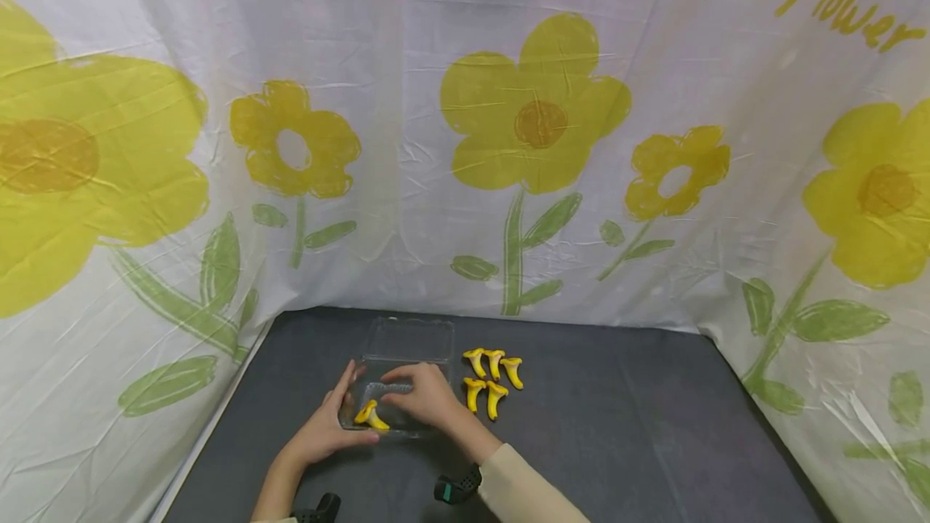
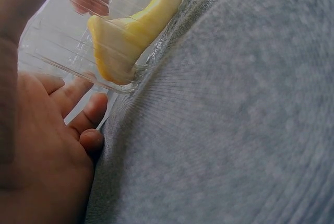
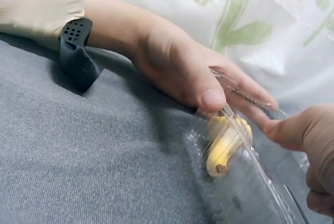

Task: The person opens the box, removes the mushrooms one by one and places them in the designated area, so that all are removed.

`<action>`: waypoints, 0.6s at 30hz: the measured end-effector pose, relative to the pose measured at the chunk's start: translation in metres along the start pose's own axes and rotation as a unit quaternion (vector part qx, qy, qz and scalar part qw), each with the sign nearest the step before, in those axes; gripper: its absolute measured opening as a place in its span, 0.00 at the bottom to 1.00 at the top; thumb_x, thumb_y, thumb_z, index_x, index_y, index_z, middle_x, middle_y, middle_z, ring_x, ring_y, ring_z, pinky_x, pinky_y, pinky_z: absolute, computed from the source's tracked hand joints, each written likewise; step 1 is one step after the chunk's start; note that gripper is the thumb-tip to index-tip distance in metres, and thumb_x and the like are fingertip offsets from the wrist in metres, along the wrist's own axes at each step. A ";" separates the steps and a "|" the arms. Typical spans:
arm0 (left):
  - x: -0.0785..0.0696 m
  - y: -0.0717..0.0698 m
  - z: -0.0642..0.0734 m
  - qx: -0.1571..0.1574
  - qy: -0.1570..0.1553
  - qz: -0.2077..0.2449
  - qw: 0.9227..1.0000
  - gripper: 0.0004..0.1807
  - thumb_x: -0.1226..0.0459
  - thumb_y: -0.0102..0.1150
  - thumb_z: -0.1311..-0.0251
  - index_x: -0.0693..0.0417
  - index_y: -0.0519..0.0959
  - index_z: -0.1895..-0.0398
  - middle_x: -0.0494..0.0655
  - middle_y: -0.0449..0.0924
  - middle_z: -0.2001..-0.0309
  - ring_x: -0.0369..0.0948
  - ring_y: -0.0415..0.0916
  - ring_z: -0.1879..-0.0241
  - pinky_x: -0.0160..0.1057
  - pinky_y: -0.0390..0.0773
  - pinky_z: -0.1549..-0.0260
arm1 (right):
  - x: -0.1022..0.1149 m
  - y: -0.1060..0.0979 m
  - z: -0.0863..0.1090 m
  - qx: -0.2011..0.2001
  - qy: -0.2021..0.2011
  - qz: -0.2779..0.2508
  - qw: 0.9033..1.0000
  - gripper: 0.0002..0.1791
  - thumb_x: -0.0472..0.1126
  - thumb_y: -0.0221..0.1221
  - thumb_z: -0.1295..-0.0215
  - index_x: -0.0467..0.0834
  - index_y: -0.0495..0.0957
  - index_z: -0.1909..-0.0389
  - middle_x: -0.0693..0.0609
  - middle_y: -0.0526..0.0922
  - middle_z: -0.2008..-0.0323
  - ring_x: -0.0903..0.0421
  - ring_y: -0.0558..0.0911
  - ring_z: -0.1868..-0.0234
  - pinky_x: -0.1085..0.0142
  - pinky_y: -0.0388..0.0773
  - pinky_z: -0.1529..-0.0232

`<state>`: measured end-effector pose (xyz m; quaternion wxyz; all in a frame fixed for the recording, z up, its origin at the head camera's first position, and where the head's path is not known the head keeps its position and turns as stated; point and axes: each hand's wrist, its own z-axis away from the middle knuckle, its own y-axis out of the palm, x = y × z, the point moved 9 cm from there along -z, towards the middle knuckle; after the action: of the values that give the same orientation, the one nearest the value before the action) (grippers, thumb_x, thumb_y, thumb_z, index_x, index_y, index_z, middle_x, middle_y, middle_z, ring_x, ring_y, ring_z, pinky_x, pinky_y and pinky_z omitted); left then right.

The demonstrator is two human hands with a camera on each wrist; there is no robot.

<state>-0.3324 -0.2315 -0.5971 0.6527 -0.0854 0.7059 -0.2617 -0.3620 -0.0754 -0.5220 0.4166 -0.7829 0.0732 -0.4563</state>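
Observation:
A clear plastic clamshell box [image 1: 398, 433] lies on the table, its lid [image 1: 412, 339] folded back. Inside, at the near left, is one yellow, trumpet-shaped mushroom [image 1: 372, 416], also seen through the plastic in the left wrist view [image 2: 138, 31]. My left hand [image 1: 324, 426] holds the box's left near corner, thumb along the front and fingers up the left side. Over the box is my right hand [image 1: 429, 398], fingers bent and thumb apart from the index finger, nothing between them. In the right wrist view, the mushroom [image 3: 224, 148] lies below the left thumb.
Several more yellow mushrooms [image 1: 495, 361] lie in two rows on the table just right of the box. The dark grey table [image 1: 625, 434] meets a white flower-printed curtain [image 1: 407, 265] at the back and sides.

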 end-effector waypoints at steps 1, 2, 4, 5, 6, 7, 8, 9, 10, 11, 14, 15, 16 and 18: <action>0.000 0.000 0.000 0.001 -0.001 0.001 1.000 0.75 0.55 0.82 0.45 0.54 0.30 0.12 0.57 0.46 0.14 0.51 0.59 0.41 0.61 0.65 0.39 | 0.000 0.001 -0.001 0.005 0.002 0.001 1.000 0.15 0.41 0.72 0.31 0.43 0.90 0.45 0.53 0.91 0.48 0.59 0.88 0.46 0.67 0.83 0.47; -0.001 0.000 0.000 0.002 -0.003 0.003 1.000 0.75 0.55 0.82 0.45 0.54 0.30 0.12 0.57 0.46 0.14 0.51 0.59 0.41 0.61 0.65 0.40 | 0.000 0.003 -0.002 0.010 0.005 0.002 1.000 0.15 0.41 0.72 0.31 0.43 0.90 0.45 0.53 0.91 0.48 0.58 0.88 0.46 0.67 0.83 0.47; -0.001 0.000 0.000 0.004 -0.007 0.007 1.000 0.75 0.55 0.82 0.45 0.53 0.29 0.12 0.56 0.46 0.14 0.51 0.58 0.41 0.59 0.65 0.41 | 0.000 0.006 -0.004 0.020 0.009 0.000 1.000 0.15 0.41 0.72 0.31 0.43 0.90 0.45 0.53 0.91 0.48 0.58 0.88 0.46 0.66 0.83 0.46; -0.001 0.001 0.000 0.004 -0.008 0.009 1.000 0.75 0.55 0.82 0.45 0.53 0.29 0.12 0.56 0.46 0.14 0.51 0.58 0.42 0.58 0.65 0.41 | 0.000 0.008 -0.005 0.023 0.011 -0.002 1.000 0.15 0.41 0.72 0.31 0.42 0.90 0.45 0.52 0.91 0.48 0.57 0.88 0.46 0.65 0.83 0.45; -0.001 0.001 0.000 0.005 -0.009 0.011 1.000 0.75 0.55 0.82 0.45 0.53 0.29 0.12 0.56 0.45 0.14 0.51 0.58 0.42 0.58 0.65 0.41 | 0.000 0.009 -0.006 0.026 0.013 -0.003 1.000 0.15 0.41 0.72 0.31 0.43 0.90 0.46 0.53 0.91 0.48 0.58 0.88 0.46 0.65 0.83 0.45; -0.001 0.001 0.000 0.007 -0.009 0.013 1.000 0.75 0.54 0.82 0.45 0.52 0.29 0.12 0.56 0.45 0.14 0.51 0.58 0.41 0.58 0.65 0.41 | 0.000 0.010 -0.006 0.029 0.015 -0.004 0.999 0.15 0.41 0.72 0.31 0.43 0.90 0.46 0.53 0.91 0.49 0.58 0.88 0.46 0.64 0.83 0.45; -0.001 0.001 0.000 0.008 -0.009 0.015 1.000 0.75 0.55 0.82 0.45 0.52 0.29 0.12 0.56 0.45 0.14 0.51 0.58 0.41 0.58 0.65 0.41 | 0.000 0.012 -0.006 0.032 0.019 -0.004 0.999 0.15 0.42 0.73 0.32 0.43 0.90 0.46 0.53 0.92 0.49 0.58 0.88 0.45 0.63 0.83 0.44; 0.000 0.001 0.000 0.009 -0.009 0.016 1.000 0.75 0.54 0.82 0.45 0.51 0.29 0.12 0.56 0.44 0.13 0.52 0.58 0.40 0.59 0.65 0.40 | -0.001 0.013 -0.007 0.034 0.023 -0.006 0.999 0.15 0.42 0.73 0.32 0.43 0.90 0.46 0.53 0.92 0.49 0.58 0.87 0.45 0.63 0.83 0.44; 0.000 0.001 0.000 0.010 -0.008 0.017 1.000 0.75 0.54 0.82 0.45 0.50 0.29 0.12 0.56 0.44 0.13 0.53 0.58 0.37 0.62 0.65 0.39 | -0.001 0.014 -0.007 0.035 0.024 -0.008 0.999 0.15 0.42 0.73 0.32 0.43 0.90 0.47 0.53 0.92 0.49 0.58 0.87 0.45 0.62 0.83 0.43; 0.000 0.001 0.000 0.011 -0.007 0.018 1.000 0.75 0.55 0.82 0.44 0.50 0.29 0.12 0.56 0.44 0.13 0.54 0.58 0.36 0.64 0.65 0.38 | -0.001 0.015 -0.007 0.036 0.027 -0.006 0.999 0.15 0.42 0.73 0.32 0.43 0.90 0.47 0.54 0.92 0.50 0.58 0.87 0.46 0.62 0.83 0.44; 0.001 0.001 0.000 0.012 -0.004 0.023 1.000 0.74 0.55 0.82 0.44 0.50 0.29 0.12 0.57 0.43 0.13 0.58 0.56 0.29 0.71 0.62 0.35 | -0.002 0.017 -0.009 0.039 0.034 -0.005 0.999 0.15 0.43 0.73 0.32 0.44 0.91 0.47 0.55 0.92 0.50 0.59 0.87 0.46 0.64 0.82 0.44; 0.000 0.001 0.000 0.012 -0.004 0.025 1.000 0.74 0.55 0.82 0.44 0.50 0.29 0.12 0.57 0.43 0.13 0.59 0.56 0.29 0.72 0.62 0.35 | -0.002 0.018 -0.010 0.039 0.034 -0.002 0.999 0.15 0.43 0.73 0.32 0.45 0.91 0.47 0.55 0.92 0.50 0.59 0.87 0.46 0.65 0.82 0.44; 0.000 0.001 0.000 0.011 -0.003 0.024 1.000 0.74 0.55 0.82 0.44 0.50 0.29 0.12 0.57 0.43 0.13 0.59 0.55 0.28 0.72 0.61 0.35 | -0.002 0.018 -0.011 0.040 0.033 -0.002 0.999 0.14 0.43 0.73 0.32 0.45 0.91 0.48 0.55 0.92 0.50 0.59 0.87 0.46 0.65 0.82 0.44; 0.000 0.001 0.000 0.010 -0.002 0.023 1.000 0.75 0.55 0.82 0.45 0.51 0.29 0.12 0.57 0.44 0.13 0.58 0.57 0.31 0.70 0.62 0.35 | -0.002 0.018 -0.011 0.042 0.033 0.001 0.999 0.14 0.43 0.73 0.32 0.45 0.91 0.48 0.55 0.92 0.50 0.59 0.88 0.46 0.65 0.82 0.45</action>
<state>-0.3318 -0.2308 -0.5973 0.6606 -0.0634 0.7038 -0.2534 -0.3670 -0.0926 -0.5336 0.4465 -0.7495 0.0682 -0.4840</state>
